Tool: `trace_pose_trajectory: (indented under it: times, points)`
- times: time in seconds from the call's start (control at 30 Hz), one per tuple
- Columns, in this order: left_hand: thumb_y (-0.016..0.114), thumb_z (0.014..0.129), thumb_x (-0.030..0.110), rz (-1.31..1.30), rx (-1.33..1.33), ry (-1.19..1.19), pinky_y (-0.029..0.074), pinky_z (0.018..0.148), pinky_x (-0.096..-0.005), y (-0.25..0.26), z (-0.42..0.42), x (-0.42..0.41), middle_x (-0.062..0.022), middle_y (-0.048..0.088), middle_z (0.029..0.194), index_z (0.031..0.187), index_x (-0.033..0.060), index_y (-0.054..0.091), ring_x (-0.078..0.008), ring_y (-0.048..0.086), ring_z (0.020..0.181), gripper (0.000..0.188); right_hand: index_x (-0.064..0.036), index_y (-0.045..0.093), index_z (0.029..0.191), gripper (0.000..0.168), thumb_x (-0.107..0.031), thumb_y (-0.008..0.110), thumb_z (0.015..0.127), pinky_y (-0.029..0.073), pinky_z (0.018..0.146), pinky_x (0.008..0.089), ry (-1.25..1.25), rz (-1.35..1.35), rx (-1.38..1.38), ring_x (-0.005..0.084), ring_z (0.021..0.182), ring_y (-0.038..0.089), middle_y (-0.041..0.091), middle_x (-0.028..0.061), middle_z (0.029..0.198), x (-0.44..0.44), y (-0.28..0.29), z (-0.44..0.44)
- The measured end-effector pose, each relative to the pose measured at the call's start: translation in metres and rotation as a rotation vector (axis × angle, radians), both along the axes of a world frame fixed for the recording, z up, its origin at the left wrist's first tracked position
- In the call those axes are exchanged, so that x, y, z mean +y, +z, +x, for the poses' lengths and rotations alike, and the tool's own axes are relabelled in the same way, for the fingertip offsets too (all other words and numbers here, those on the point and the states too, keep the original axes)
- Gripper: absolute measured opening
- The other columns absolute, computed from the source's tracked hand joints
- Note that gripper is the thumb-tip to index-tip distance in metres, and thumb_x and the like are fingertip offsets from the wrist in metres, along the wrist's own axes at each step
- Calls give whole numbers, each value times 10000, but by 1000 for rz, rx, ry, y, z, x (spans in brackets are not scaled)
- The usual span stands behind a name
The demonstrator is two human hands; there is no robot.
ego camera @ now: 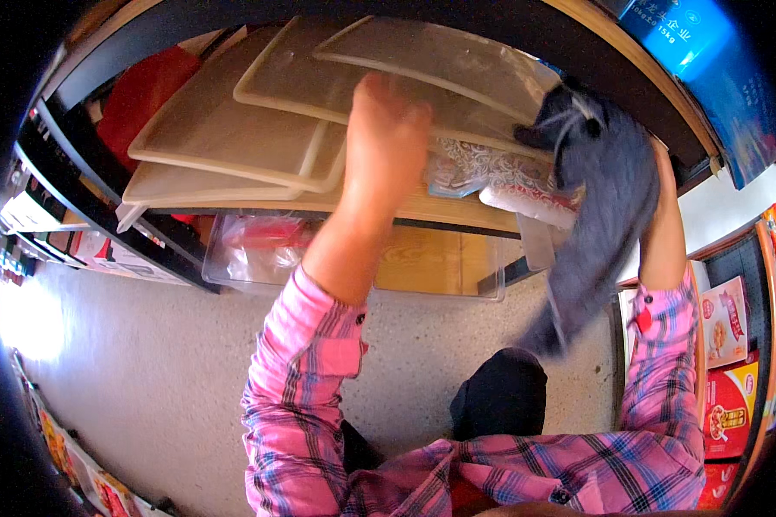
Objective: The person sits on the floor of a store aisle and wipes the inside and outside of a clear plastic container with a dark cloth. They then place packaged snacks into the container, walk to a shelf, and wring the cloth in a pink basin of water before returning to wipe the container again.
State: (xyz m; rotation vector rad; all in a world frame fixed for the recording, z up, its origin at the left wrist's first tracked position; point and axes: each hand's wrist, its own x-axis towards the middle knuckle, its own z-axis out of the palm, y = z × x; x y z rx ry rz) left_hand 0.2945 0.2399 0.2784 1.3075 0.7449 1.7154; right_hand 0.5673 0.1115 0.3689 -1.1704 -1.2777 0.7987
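My left hand (388,123) is blurred, over translucent plastic lids or shallow trays (233,136) that lie overlapping on a shelf. Its fingers look bent; whether they grip an edge cannot be made out. On the right, my right hand (665,178) holds a dark blue-grey cloth (611,174) with a pale cord near its top. The cloth hangs down past the shelf edge, its lower end blurred, and covers most of that hand's fingers. Between the hands, a patterned plastic-wrapped pack (491,161) and a white wrapped item (527,205) rest on the wooden shelf (452,210).
Below the shelf sits a clear plastic bin (265,249) with bagged items. A red object (145,97) stands behind the lids. Boxed goods (731,407) fill a rack on the right. A blue package (705,71) sits at upper right. Speckled floor (168,362) lies below.
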Motion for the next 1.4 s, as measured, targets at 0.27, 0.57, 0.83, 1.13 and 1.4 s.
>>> trace_pose_trajectory:
  times: [0.27, 0.57, 0.83, 1.13, 1.4]
  points:
    - [574, 829, 231, 341, 1596, 440, 491, 694, -401, 28, -15, 35, -125, 616, 867, 885, 93, 621, -289, 589, 839, 156, 18, 425, 1266, 557, -383, 481, 883, 400, 950, 371, -219, 28, -321, 294, 1120, 480, 480, 181, 1253, 88, -2, 20]
    - [381, 913, 156, 88, 734, 184, 523, 740, -426, -54, 26, 231, -70, 564, 1194, 1164, 183, 502, -251, 579, 987, 280, 38, 344, 1326, 722, -496, 478, 860, 323, 1015, 402, -385, -183, -1083, 344, 1240, 374, 386, 226, 1343, 168, 25, 18]
    - [585, 806, 519, 18, 517, -18, 474, 764, -398, -59, 44, 205, -46, 635, 1094, 1060, 178, 664, -243, 592, 1032, 432, 1, 415, 1292, 624, -459, 471, 874, 311, 1018, 383, -283, -333, -848, 311, 1208, 406, 419, 180, 1333, 195, -22, 48]
    - [607, 803, 448, -55, 1639, 236, 473, 744, -376, 12, 41, 119, -48, 628, 1119, 1022, 198, 681, -198, 609, 996, 341, 4, 387, 1317, 584, -359, 483, 870, 292, 1032, 357, -92, -2, -1098, 288, 1228, 393, 405, 181, 1351, 242, -7, -56]
    - [453, 903, 188, -209, 261, -210, 546, 686, -350, -15, 29, 133, -81, 626, 1063, 1118, 113, 538, -223, 639, 880, 243, 6, 361, 1340, 565, -270, 493, 866, 275, 1045, 335, 215, 230, -1361, 267, 1246, 382, 393, 182, 1366, 280, 14, -178]
